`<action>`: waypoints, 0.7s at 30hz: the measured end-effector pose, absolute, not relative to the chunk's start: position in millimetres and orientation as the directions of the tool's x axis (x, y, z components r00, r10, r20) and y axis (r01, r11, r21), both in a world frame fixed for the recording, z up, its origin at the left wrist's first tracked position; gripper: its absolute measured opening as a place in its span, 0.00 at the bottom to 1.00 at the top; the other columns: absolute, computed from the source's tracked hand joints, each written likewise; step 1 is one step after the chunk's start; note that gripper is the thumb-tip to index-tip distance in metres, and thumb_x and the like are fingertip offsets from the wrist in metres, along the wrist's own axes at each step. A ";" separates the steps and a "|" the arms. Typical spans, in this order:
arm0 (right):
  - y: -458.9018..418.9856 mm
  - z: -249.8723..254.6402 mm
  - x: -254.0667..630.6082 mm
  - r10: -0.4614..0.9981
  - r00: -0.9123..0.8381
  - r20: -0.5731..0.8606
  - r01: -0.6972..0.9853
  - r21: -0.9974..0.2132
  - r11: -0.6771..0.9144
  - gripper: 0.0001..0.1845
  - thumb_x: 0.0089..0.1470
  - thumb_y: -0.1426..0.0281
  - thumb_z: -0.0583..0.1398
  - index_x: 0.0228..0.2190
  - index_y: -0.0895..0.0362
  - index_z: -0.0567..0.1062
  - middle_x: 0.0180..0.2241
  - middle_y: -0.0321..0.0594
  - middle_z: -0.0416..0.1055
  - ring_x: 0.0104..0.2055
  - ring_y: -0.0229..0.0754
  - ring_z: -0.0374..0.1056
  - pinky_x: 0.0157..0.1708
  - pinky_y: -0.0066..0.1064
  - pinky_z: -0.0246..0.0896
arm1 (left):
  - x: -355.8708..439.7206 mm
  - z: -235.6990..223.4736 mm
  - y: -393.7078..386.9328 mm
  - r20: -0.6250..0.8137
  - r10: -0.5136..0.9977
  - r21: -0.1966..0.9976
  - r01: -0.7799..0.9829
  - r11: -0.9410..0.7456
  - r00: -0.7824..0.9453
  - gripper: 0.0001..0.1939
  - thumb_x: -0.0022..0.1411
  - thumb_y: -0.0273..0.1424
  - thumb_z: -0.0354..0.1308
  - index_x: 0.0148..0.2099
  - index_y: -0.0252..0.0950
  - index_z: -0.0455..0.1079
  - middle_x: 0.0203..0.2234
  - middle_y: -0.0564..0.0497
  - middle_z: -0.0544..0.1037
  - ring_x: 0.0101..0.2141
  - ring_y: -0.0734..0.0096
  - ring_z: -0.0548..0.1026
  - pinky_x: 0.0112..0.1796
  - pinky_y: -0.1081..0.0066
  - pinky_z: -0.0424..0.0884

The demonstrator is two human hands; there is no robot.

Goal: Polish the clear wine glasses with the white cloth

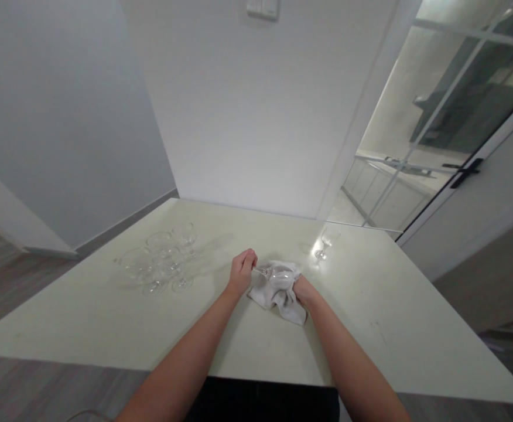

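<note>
My left grip (241, 269) is clenching the wine glass (279, 278) near its foot; my right grip (303, 289) is holding the white cloth (289, 308) about the bowl. The tilted glass, above the surface (370, 305), is presumably proving light, stiff, slippery (fragile, certainly), favouring a stem hold. Both forearms are converging forward.

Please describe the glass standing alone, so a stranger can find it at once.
On the pale table, look along the far edge, toward the black door handle. There a clear stemmed glass stands upright by itself, unlike the grouped glasses at left and the held glass.
</note>
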State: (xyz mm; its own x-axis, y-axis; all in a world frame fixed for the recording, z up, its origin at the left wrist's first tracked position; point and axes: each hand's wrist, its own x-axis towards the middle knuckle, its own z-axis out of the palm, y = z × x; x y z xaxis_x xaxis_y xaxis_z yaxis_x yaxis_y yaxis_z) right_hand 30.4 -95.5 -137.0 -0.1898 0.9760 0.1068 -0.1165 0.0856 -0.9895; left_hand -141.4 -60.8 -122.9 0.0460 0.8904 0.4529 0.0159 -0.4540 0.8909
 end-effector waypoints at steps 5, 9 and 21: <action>-93.2 -142.7 35.4 0.957 -0.276 0.092 -0.149 -0.988 0.052 0.11 0.41 0.63 0.66 0.28 0.56 0.79 0.30 0.39 0.76 0.33 0.43 0.70 0.38 0.35 0.67 | -140.9 -124.7 -60.0 0.419 0.906 0.908 0.002 -0.420 0.063 0.22 0.63 0.43 0.47 0.20 0.37 0.57 0.17 0.54 0.57 0.21 0.73 0.56 0.24 0.71 0.53; -93.2 -143.9 33.2 0.966 -0.248 0.077 -0.190 -0.981 0.030 0.14 0.42 0.62 0.65 0.32 0.57 0.79 0.31 0.41 0.76 0.35 0.44 0.70 0.38 0.34 0.67 | -140.6 -123.8 -62.7 0.413 0.908 0.910 0.003 -0.414 0.065 0.22 0.63 0.45 0.47 0.21 0.37 0.57 0.17 0.54 0.57 0.21 0.73 0.56 0.24 0.71 0.53; -91.3 -146.9 31.3 0.967 -0.196 0.163 -0.091 -0.985 0.147 0.11 0.44 0.62 0.64 0.28 0.56 0.77 0.30 0.39 0.74 0.36 0.42 0.69 0.38 0.32 0.65 | -138.8 -126.2 -65.2 0.529 0.844 0.842 0.067 -0.535 0.088 0.22 0.66 0.41 0.44 0.23 0.36 0.55 0.19 0.54 0.57 0.23 0.74 0.57 0.26 0.70 0.54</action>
State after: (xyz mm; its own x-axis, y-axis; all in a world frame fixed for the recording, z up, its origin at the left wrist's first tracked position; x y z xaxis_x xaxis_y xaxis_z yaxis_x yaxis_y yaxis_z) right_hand 31.3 -91.3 -146.9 -0.1964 0.9669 0.1627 -0.0912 0.1472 -0.9849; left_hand -138.8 -65.2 -126.2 0.0879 0.8439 0.5293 0.0668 -0.5352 0.8421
